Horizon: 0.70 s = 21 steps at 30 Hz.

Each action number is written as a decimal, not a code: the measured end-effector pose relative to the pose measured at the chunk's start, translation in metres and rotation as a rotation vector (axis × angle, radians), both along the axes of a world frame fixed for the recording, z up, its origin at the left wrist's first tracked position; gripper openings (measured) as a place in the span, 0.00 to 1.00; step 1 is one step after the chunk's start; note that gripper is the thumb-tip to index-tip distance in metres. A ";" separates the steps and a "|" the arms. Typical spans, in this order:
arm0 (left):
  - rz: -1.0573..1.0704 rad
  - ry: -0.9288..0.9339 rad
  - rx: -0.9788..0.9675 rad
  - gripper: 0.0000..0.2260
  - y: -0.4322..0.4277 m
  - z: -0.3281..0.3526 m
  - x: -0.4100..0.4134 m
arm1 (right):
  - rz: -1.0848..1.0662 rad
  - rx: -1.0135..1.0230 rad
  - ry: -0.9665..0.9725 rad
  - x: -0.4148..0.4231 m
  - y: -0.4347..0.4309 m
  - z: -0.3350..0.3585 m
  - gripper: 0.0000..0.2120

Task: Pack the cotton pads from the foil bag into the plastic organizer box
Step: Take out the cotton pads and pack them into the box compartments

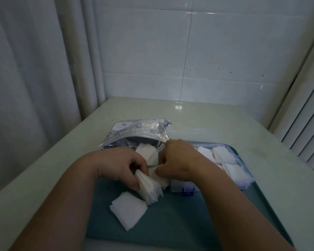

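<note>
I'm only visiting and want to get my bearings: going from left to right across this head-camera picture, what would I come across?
Curtain → left hand gripping a stack of cotton pads → right hand pinching a loose pad → plastic organizer box → slatted blind.

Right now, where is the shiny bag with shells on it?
In the head view, the foil bag lies on the table, left of centre, just beyond the left hand and right hand, with the organizer box to its right.
</note>
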<state>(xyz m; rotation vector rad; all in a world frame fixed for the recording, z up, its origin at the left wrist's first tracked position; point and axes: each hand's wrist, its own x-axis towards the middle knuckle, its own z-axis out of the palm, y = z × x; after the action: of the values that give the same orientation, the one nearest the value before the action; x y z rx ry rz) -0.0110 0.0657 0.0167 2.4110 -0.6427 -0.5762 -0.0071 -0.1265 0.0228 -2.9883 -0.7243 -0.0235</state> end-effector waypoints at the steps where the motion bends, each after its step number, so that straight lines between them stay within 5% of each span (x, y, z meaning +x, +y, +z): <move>1: 0.007 0.005 0.002 0.12 0.001 0.000 0.001 | -0.010 0.033 0.019 0.001 -0.001 0.000 0.12; 10: 0.002 0.065 0.027 0.13 0.007 0.001 0.003 | -0.048 -0.195 -0.039 -0.005 0.001 -0.006 0.28; 21: 0.053 0.048 0.089 0.11 0.006 0.003 0.002 | -0.080 -0.039 0.162 -0.005 -0.001 0.001 0.15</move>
<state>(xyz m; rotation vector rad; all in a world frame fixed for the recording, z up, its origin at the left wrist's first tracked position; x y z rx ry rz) -0.0092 0.0718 0.0194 2.4806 -0.5424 -0.6506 -0.0117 -0.1275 0.0233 -3.0089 -0.5941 0.2281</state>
